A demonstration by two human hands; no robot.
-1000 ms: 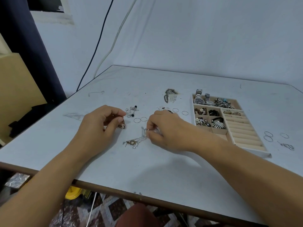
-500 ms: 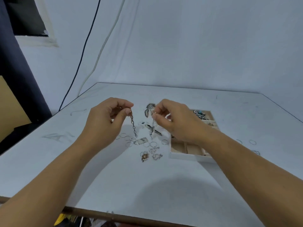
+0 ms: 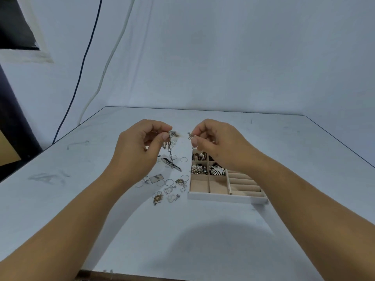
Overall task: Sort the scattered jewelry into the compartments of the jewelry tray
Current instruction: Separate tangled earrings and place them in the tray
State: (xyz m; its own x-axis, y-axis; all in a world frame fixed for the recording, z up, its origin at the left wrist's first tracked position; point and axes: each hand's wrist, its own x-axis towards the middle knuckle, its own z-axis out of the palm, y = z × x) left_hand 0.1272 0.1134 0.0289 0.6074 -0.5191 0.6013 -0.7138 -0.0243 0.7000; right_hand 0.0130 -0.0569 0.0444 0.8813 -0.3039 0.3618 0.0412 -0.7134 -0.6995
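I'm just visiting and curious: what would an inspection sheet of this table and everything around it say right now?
Surface: pale table, scuffed with marks.
Job's things: jewelry tray, far compartments filled, two near ones bare; loose rings and pendants lie on the table beside it.
Clutter: nothing seen.
Hands: left hand pinches a hanging chain; right hand pinches a small metal piece.
Cables: black cable and white cable run down the wall.
Surroundings: dark window opening, upper left.
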